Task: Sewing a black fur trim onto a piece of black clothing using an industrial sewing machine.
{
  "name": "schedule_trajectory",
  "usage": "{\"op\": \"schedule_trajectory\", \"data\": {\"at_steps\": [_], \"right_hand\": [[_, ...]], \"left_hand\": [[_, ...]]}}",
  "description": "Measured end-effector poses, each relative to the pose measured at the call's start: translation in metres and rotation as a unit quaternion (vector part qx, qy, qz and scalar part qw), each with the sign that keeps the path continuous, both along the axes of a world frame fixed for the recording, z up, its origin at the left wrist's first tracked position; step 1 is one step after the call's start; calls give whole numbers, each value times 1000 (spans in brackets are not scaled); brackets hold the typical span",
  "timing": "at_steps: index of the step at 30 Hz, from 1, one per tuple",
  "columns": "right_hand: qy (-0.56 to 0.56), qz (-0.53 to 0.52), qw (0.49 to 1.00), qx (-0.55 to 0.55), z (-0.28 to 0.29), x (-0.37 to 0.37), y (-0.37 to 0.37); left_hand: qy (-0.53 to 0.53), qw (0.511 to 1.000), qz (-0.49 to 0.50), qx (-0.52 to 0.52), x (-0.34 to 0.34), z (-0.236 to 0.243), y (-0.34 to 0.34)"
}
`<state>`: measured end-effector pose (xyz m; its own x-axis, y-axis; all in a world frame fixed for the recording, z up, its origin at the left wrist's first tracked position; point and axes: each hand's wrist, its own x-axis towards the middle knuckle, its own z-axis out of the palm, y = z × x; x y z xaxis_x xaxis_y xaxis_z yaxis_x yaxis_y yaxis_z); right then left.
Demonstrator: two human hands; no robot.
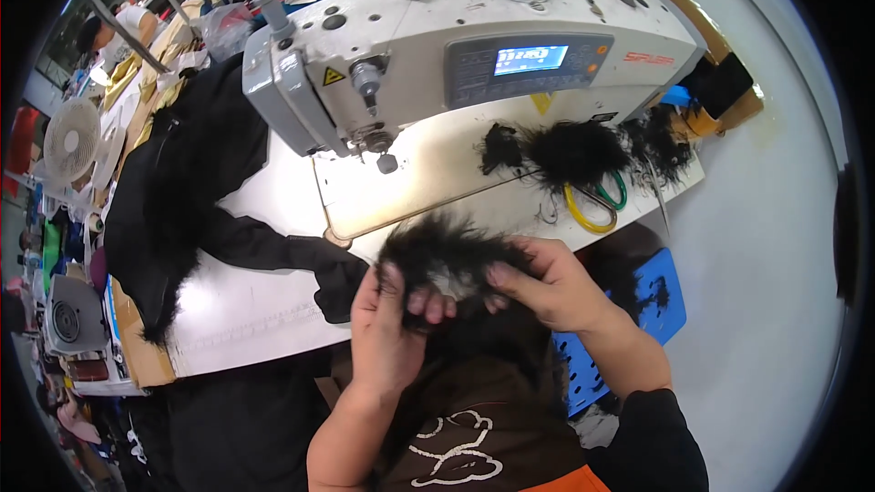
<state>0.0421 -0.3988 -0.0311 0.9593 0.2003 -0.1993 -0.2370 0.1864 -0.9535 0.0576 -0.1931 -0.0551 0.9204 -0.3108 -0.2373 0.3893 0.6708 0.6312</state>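
Note:
Between my two hands, above my lap at the table's front edge, a ring of black fluffy trim [447,250] is held stretched, with a light gap showing through its middle. My left hand [390,319] grips its left side, thumb on top and fingers curled through the opening. At the other side my right hand [551,287] pinches the trim between thumb and fingers. Close to my left hand lies the sleeve-like end [342,278] of a black garment [182,173] with fluffy edging, spread over the table's left part.
A white sewing machine [401,27] with a lit screen stands beyond my hands. Right of its needle area lie black fluffy pieces [574,150] and scissors [592,214] with yellow and green handles. A blue perforated plastic piece [661,296] is below right. Another person [128,31] is far left.

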Motion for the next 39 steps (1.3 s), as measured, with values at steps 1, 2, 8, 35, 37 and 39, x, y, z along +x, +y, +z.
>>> {"op": "schedule_trajectory", "data": {"at_steps": [1,2,8,35,37,39], "right_hand": [[34,6,997,68,0,-2,-1],[36,11,997,69,-3,-3,-4],[63,59,990,110,-11,-1,-9],[65,85,980,166,-17,-29,2],[52,71,969,231,-24,-30,6],[-17,31,948,316,-31,-29,11]], "left_hand": [[7,1000,5,-17,0,-3,8],[1,1000,-1,8,0,2,11],[15,999,-20,21,-7,-5,22],[53,994,-97,-21,-17,-5,25],[69,994,-79,-5,-19,-5,20],[84,995,-61,11,-22,-5,16]]}}
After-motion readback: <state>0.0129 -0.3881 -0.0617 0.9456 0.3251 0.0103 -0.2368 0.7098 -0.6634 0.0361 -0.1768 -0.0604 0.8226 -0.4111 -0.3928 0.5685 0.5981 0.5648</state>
